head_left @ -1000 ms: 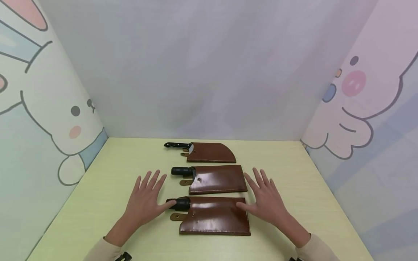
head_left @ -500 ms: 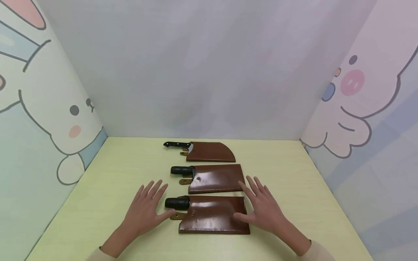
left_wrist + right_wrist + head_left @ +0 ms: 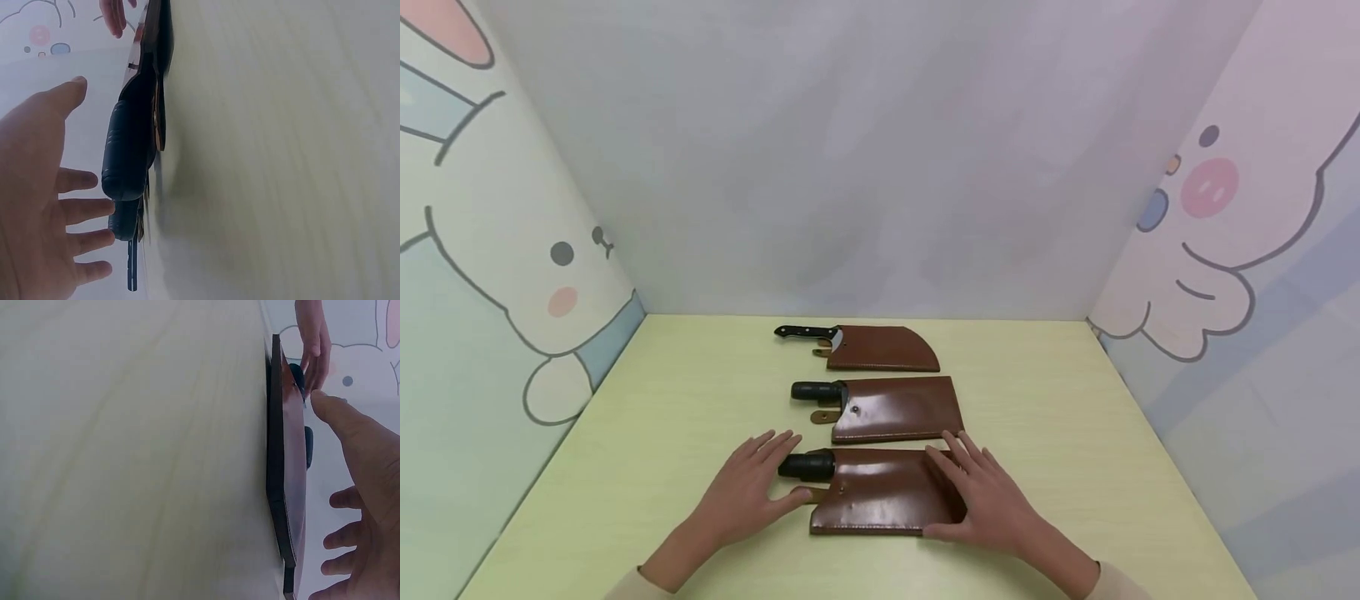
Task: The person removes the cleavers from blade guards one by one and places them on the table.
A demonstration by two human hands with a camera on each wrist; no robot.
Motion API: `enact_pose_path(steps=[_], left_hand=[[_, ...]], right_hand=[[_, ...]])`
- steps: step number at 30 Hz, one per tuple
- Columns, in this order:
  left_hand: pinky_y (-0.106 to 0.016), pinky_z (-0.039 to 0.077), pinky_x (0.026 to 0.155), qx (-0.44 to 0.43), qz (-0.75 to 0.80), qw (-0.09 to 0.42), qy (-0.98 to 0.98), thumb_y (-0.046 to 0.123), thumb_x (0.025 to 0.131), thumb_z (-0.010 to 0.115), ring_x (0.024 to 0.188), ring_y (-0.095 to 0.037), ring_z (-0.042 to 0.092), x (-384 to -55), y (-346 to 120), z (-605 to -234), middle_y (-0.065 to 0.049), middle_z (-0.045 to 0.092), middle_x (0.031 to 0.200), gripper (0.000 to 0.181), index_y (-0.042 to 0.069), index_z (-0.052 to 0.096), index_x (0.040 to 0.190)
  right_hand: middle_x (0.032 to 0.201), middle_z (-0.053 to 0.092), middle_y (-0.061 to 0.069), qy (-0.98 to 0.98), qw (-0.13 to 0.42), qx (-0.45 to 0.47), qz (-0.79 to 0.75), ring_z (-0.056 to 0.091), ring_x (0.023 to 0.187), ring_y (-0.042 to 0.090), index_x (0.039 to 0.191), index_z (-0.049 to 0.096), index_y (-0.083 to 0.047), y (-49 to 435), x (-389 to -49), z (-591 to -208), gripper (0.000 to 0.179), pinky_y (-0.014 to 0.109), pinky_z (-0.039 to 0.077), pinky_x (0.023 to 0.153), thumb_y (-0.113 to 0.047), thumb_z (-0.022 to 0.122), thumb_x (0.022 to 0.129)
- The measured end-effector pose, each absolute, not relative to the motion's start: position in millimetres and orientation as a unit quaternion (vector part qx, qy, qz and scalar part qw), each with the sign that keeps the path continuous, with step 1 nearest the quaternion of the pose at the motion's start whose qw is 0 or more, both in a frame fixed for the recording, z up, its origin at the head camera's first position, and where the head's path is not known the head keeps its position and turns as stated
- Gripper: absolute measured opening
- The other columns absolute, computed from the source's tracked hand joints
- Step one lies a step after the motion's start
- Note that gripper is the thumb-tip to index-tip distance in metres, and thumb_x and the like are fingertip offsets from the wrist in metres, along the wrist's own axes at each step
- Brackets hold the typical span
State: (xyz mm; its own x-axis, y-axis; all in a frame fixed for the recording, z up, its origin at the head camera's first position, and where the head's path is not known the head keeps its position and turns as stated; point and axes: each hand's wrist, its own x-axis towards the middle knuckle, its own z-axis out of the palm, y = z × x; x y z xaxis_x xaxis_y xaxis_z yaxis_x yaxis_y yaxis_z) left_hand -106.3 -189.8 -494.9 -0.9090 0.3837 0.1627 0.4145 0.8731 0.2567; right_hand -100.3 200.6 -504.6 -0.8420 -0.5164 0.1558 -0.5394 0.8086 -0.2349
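Nearest to me lies a cleaver in a glossy brown leather sheath, its black handle pointing left. My left hand is beside that handle, fingers spread; its thumb overlaps the sheath's strap in the head view. In the left wrist view, a gap shows between the thumb and the black handle. My right hand hovers over the sheath's right end with fingers apart, covering its right edge. The right wrist view shows the hand above the sheath, holding nothing.
Behind it lie two more sheathed knives in a row: a second cleaver with a round black handle, and a knife with a curved sheath and riveted handle. A pale wood-grain table meets a grey back wall and cartoon-printed side walls.
Both hands have come lower and closer to the nearest cleaver. The right hand has shifted left over the sheath's end, the left hand slightly right. The knives lie where they were.
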Motion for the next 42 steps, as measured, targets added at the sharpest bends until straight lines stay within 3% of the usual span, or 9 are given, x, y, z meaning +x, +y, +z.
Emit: enact_pose_path(steps=[9,16,25,33,42], left_hand=[[-0.054,0.044,0.106,-0.212,-0.177,0.015,-0.961,0.071,0.089,0.063,0.132,-0.032,0.055,-111,-186,-495,-0.008,0.059,0.144,0.078,0.017,0.057,0.145],[-0.052,0.048,0.101,-0.216,-0.200,-0.005,-0.956,0.069,0.087,0.067,0.124,-0.029,0.060,-116,-183,-495,-0.005,0.064,0.134,0.075,0.018,0.061,0.141],[-0.048,0.051,0.095,-0.225,-0.212,-0.027,-0.951,0.071,0.087,0.064,0.116,-0.024,0.059,-120,-181,-495,-0.003,0.064,0.126,0.075,0.014,0.064,0.136],[-0.046,0.051,0.093,-0.236,-0.245,-0.040,-0.939,0.068,0.089,0.065,0.111,-0.018,0.057,-126,-181,-502,0.004,0.060,0.119,0.066,0.017,0.065,0.132],[-0.040,0.051,0.086,-0.254,-0.241,-0.017,-0.937,0.040,0.088,0.080,0.101,-0.015,0.055,-131,-178,-505,0.004,0.059,0.111,0.047,0.014,0.069,0.125]], right_hand=[[0.163,0.036,0.015,-0.952,-0.012,0.279,0.128,0.035,0.149,0.036,0.159,0.038,-0.013,196,-101,-507,0.123,0.057,0.037,0.113,-0.092,0.063,0.068],[0.160,0.040,0.017,-0.948,-0.019,0.289,0.133,0.038,0.147,0.037,0.158,0.039,-0.010,194,-105,-507,0.131,0.053,0.039,0.113,-0.094,0.064,0.061],[0.161,0.036,0.018,-0.942,-0.046,0.299,0.145,0.034,0.149,0.037,0.160,0.034,-0.009,195,-109,-510,0.132,0.053,0.040,0.112,-0.091,0.068,0.062],[0.155,0.039,0.008,-0.940,-0.051,0.290,0.171,0.040,0.143,0.024,0.159,0.036,-0.012,194,-112,-511,0.124,0.048,0.048,0.105,-0.083,0.076,0.065],[0.154,0.040,0.009,-0.940,-0.049,0.288,0.175,0.043,0.139,0.023,0.158,0.037,-0.012,195,-113,-510,0.121,0.046,0.049,0.104,-0.076,0.082,0.065]])
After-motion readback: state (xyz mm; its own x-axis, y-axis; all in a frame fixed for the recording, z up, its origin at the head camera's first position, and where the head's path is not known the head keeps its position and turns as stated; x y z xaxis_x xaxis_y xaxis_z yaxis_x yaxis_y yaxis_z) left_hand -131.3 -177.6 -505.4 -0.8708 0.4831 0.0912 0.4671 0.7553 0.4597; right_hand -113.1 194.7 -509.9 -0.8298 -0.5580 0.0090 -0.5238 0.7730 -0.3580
